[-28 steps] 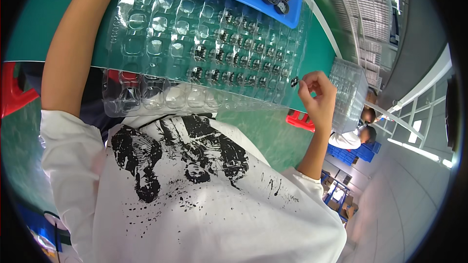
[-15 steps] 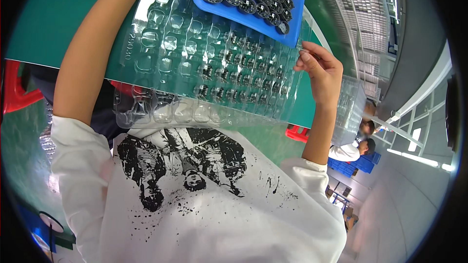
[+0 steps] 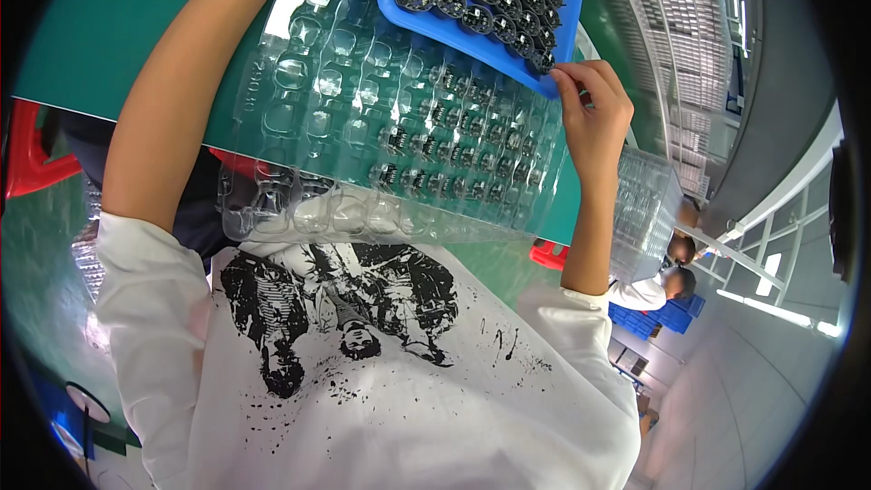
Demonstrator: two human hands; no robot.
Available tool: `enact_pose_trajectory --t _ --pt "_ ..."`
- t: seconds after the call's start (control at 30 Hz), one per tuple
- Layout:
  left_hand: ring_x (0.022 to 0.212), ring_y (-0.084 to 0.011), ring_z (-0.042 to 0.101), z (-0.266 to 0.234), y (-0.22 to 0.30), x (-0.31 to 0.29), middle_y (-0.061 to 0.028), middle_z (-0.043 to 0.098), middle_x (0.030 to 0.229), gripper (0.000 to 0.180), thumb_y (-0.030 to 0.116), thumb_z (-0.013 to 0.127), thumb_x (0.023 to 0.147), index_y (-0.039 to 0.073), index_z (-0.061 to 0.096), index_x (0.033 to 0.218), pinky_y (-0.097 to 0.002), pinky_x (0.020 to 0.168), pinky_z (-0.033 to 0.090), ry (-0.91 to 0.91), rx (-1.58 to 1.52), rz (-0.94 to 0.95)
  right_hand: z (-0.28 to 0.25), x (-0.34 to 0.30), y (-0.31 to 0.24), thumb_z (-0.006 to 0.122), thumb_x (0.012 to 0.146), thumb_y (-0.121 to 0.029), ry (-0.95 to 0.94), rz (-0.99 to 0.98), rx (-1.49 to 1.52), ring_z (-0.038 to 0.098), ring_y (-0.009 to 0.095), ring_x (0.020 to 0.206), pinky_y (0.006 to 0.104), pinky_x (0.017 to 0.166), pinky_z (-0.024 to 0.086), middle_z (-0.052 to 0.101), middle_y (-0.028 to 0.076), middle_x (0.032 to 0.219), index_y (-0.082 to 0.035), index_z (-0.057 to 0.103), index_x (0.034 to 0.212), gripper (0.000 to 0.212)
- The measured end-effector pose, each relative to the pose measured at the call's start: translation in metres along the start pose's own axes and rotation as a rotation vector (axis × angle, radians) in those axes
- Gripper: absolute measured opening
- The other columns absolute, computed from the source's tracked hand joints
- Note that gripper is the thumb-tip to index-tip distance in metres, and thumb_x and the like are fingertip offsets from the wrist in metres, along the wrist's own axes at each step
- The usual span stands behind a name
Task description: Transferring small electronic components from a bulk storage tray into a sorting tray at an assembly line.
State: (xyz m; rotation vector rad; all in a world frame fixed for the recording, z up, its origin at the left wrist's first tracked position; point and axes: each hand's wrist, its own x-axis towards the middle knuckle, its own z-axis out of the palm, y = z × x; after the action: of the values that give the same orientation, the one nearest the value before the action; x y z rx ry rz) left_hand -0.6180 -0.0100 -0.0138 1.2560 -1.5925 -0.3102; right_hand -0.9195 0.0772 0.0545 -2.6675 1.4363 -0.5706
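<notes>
Holding right grip (image 3: 554,72) nearly closed beside round black part (image 3: 542,61) just left, perhaps gripping, unclear; seemingly needing gentle, rim-only pressure.

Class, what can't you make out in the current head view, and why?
In the head view:
Left hand: beyond the top edge; only the left forearm shows.
Right hand: curled fingers hide whether it grips anything.
Blue tray: far end cut off by the top edge.
Small parts in the clear tray: details too small.
Co-workers: too small and blurred to tell what they handle.
</notes>
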Motion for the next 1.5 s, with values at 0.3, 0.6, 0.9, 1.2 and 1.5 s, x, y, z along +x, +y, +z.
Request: enact_pose_trajectory --t 0.3,0.6,0.9,1.2,1.5 --pt "0.081 -0.0361 0.065 0.003 -0.006 0.002 -0.0234 0.066 0.083 0.029 0.015 0.061 0.077 -0.006 0.065 0.097 -0.0414 0.074 0.051 0.016 0.025 0.034 0.001 0.003 0.001 0.071 0.082 -0.001 -0.032 -0.049 -0.046 0.055 0.012 0.061 0.0248 0.053 0.043 0.06 0.007 0.076 0.002 0.068 0.085 0.006" --pt "0.08 -0.0362 0.066 0.0 0.002 0.0 -0.0238 0.066 0.083 0.03 0.015 0.06 0.077 -0.007 0.065 0.097 -0.0416 0.074 0.051 -0.01 -0.004 -0.01 0.001 0.004 -0.002 0.069 0.081 0.0 -0.056 -0.032 -0.082 0.058 0.014 0.062 0.0263 0.056 0.045 0.061 0.008 0.076 0.002 0.067 0.085 0.004" --pt "0.08 -0.0362 0.066 0.0 0.003 0.001 -0.0234 0.066 0.083 0.03 0.014 0.06 0.077 -0.007 0.065 0.097 -0.042 0.074 0.051 -0.018 -0.002 -0.013 0.001 0.003 -0.003 0.069 0.082 0.0 -0.088 0.0 -0.101 0.058 0.015 0.063 0.027 0.058 0.045 0.061 0.008 0.076 0.002 0.067 0.085 0.004" --pt "0.081 -0.0364 0.065 0.0 0.007 0.004 -0.0237 0.066 0.084 0.03 0.014 0.06 0.076 -0.007 0.065 0.097 -0.042 0.074 0.051 -0.019 0.006 -0.003 0.005 -0.001 -0.002 0.067 0.081 0.002 -0.036 0.0 -0.116 0.058 0.02 0.062 0.0303 0.058 0.046 0.061 0.01 0.076 0.002 0.066 0.084 0.003" --pt "0.08 -0.0365 0.065 -0.001 0.004 0.001 -0.0238 0.066 0.083 0.029 0.014 0.061 0.076 -0.007 0.065 0.096 -0.042 0.074 0.051 -0.014 0.013 0.001 0.014 -0.003 -0.001 0.064 0.083 0.001 0.004 -0.004 -0.139 0.057 0.023 0.062 0.032 0.058 0.045 0.061 0.011 0.076 0.002 0.065 0.083 0.001"
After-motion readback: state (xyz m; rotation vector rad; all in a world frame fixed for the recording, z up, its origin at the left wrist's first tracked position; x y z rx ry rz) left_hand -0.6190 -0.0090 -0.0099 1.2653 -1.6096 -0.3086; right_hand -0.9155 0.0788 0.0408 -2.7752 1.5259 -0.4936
